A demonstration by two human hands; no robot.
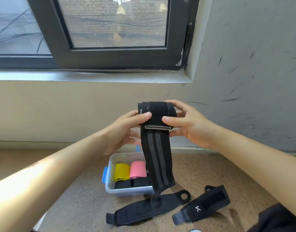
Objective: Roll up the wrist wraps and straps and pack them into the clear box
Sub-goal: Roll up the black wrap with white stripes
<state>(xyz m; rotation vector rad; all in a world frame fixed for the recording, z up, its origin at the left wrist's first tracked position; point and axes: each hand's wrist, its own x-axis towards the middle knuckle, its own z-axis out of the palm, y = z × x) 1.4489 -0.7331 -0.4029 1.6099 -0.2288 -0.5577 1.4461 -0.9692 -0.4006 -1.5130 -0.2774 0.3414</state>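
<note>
Right, left hand and right hand each pinch an end of the half-rolled wrist wrap; its roll axis runs hand to hand, the loose tail hanging straight down over the near right corner of the clear box on the floor.

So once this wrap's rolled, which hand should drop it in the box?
Probably the left hand: both grip the wrap, but the box sits almost directly below the left, while the right hand is farther to the side.
</note>
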